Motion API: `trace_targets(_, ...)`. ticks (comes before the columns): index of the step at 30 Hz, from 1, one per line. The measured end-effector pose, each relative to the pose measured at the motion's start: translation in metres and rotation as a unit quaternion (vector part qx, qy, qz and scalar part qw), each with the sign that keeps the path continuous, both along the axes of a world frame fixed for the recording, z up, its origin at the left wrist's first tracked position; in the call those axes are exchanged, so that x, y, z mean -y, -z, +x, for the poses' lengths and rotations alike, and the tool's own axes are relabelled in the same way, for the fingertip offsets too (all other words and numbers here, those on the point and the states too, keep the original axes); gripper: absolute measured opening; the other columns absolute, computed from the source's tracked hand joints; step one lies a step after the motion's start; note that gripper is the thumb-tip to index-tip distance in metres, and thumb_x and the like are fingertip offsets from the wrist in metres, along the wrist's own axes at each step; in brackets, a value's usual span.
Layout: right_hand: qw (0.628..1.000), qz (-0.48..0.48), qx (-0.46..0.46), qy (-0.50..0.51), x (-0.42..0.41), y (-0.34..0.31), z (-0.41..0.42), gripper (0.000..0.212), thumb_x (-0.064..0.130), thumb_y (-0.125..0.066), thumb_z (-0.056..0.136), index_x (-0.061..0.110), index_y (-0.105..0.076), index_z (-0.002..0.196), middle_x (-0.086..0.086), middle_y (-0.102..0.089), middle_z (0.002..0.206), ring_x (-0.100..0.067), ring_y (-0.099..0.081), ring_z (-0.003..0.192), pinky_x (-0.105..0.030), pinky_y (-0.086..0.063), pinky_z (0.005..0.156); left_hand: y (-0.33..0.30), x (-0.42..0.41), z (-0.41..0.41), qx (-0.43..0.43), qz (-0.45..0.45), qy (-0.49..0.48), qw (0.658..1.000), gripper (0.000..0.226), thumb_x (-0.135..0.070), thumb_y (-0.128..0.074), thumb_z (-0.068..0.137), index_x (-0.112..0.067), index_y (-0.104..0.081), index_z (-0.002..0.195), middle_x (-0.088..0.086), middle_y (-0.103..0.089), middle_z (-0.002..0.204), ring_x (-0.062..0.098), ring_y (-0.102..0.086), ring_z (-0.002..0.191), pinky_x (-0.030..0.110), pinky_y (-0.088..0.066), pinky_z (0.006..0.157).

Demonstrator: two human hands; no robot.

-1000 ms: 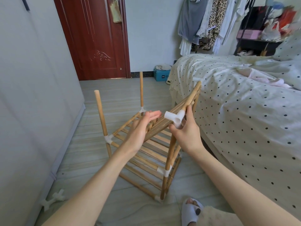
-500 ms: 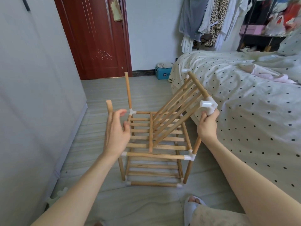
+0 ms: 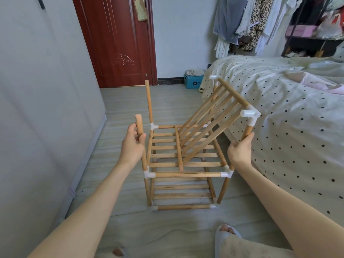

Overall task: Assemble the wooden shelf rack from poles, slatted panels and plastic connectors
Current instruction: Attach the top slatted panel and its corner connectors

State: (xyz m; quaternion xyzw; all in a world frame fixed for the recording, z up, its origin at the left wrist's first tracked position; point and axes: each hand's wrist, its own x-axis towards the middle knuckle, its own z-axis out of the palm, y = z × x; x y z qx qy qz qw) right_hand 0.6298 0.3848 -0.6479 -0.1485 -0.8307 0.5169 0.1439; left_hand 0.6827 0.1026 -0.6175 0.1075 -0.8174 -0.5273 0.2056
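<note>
Wooden rack (image 3: pixel 183 174) stood on the floor (image 3: pixel 167 101) beside the bed (image 3: pixel 290 118). Our left grip (image 3: pixel 132 146) held its near-left pole (image 3: pixel 140 135); our right grip (image 3: pixel 240 148) held the near-right pole (image 3: pixel 247 131) (top panel (image 3: pixel 212 120) tilted).

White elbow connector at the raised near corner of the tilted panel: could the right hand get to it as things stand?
Probably yes. The right hand grips the pole just below the white elbow connector. Nothing sits between them, but it would have to let go of the pole first.
</note>
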Motion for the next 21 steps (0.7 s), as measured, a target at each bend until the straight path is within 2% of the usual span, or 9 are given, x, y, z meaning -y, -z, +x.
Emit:
trace_targets(2, 0.999, 0.005, -0.002, -0.032, 0.002, 0.001, -0.002, 0.08, 0.01, -0.045, 0.095, 0.01, 0.016, 0.147, -0.01, 0.0, 0.158, -0.029, -0.013, 0.143, -0.039, -0.02, 0.113, 0.003, 0.003, 0.003, -0.026, -0.024, -0.014, 0.999, 0.039, -0.012, -0.052, 0.095, -0.014, -0.043, 0.133, -0.013, -0.054, 0.09, 0.002, -0.055, 0.083, 0.023, -0.046, 0.079)
trace_targets(5, 0.996, 0.023, 0.027, -0.084, 0.006, 0.005, 0.002, 0.089, 0.007, -0.049, 0.093, 0.01, 0.024, 0.144, -0.007, 0.017, 0.157, -0.025, 0.001, 0.145, -0.034, -0.01, 0.114, 0.003, 0.008, 0.007, -0.036, -0.047, -0.032, 0.998, 0.029, -0.011, -0.053, 0.094, -0.013, -0.048, 0.122, -0.004, -0.057, 0.082, 0.018, -0.06, 0.082, 0.042, -0.052, 0.082)
trace_targets(8, 0.978, 0.095, 0.096, -0.16, 0.018, 0.006, 0.012, 0.088, 0.011, -0.049, 0.095, 0.014, 0.023, 0.145, -0.009, 0.029, 0.153, -0.031, -0.002, 0.145, -0.037, -0.015, 0.115, -0.001, 0.01, 0.013, -0.041, -0.028, -0.033, 0.998, 0.03, -0.01, -0.053, 0.094, -0.012, -0.049, 0.124, -0.003, -0.059, 0.084, 0.022, -0.061, 0.088, 0.039, -0.051, 0.085)
trace_targets(10, 0.945, 0.192, 0.115, -0.237, 0.035, 0.004, 0.024, 0.078, 0.016, -0.045, 0.097, 0.016, 0.014, 0.148, -0.006, 0.023, 0.155, -0.03, -0.013, 0.144, -0.039, -0.021, 0.114, 0.0, 0.01, 0.018, -0.019, -0.006, -0.012, 1.0, 0.034, -0.006, -0.052, 0.094, -0.009, -0.048, 0.128, 0.005, -0.062, 0.097, 0.024, -0.061, 0.099, 0.039, -0.049, 0.091)
trace_targets(12, 0.891, 0.287, 0.107, -0.334, 0.06, 0.003, 0.04, 0.068, 0.019, -0.043, 0.097, 0.014, 0.0, 0.15, -0.007, 0.003, 0.158, -0.03, -0.03, 0.137, -0.039, -0.03, 0.11, 0.002, 0.011, 0.025, 0.019, 0.025, 0.028, 0.999, 0.041, -0.003, -0.05, 0.094, -0.009, -0.044, 0.134, 0.009, -0.06, 0.113, 0.021, -0.057, 0.107, 0.038, -0.046, 0.097)
trace_targets(14, 0.829, 0.344, 0.121, -0.424, 0.088, 0.006, 0.057, 0.061, 0.023, -0.041, 0.098, 0.014, -0.01, 0.15, -0.013, -0.02, 0.154, -0.033, -0.038, 0.131, -0.04, -0.035, 0.106, 0.01, 0.018, 0.036, 0.045, 0.045, 0.07, 0.995, 0.044, -0.001, -0.05, 0.094, -0.01, -0.042, 0.136, 0.005, -0.056, 0.116, 0.015, -0.053, 0.108, 0.034, -0.044, 0.099)
trace_targets(17, 0.733, 0.415, 0.151, -0.518, 0.13, 0.022, 0.078, 0.054, 0.03, -0.038, 0.099, 0.013, -0.02, 0.147, -0.015, -0.037, 0.146, -0.032, -0.039, 0.13, -0.04, -0.035, 0.104, 0.044, 0.041, 0.061, 0.092, 0.03, 0.083, 0.992, 0.034, -0.002, -0.049, 0.094, -0.004, -0.047, 0.129, 0.009, -0.057, 0.112, 0.015, -0.056, 0.093, 0.028, -0.047, 0.082)
trace_targets(19, 0.692, 0.436, 0.163, -0.552, 0.15, 0.035, 0.085, 0.05, 0.029, -0.04, 0.099, 0.011, -0.027, 0.144, -0.015, -0.042, 0.143, -0.031, -0.041, 0.128, -0.037, -0.036, 0.102, 0.077, 0.059, 0.078, 0.134, 0.042, 0.06, 0.988, 0.029, -0.002, -0.049, 0.095, 0.0, -0.05, 0.124, 0.019, -0.059, 0.113, 0.017, -0.055, 0.082, 0.023, -0.044, 0.067)
trace_targets(21, 0.662, 0.444, 0.18, -0.576, 0.172, 0.054, 0.087, 0.046, 0.027, -0.04, 0.098, 0.01, -0.033, 0.14, -0.016, -0.043, 0.141, -0.031, -0.044, 0.126, -0.038, -0.038, 0.101, 0.116, 0.08, 0.097, 0.182, 0.063, 0.028, 0.981, 0.028, -0.002, -0.048, 0.095, 0.001, -0.051, 0.123, 0.024, -0.058, 0.119, 0.015, -0.054, 0.077, 0.019, -0.043, 0.06)
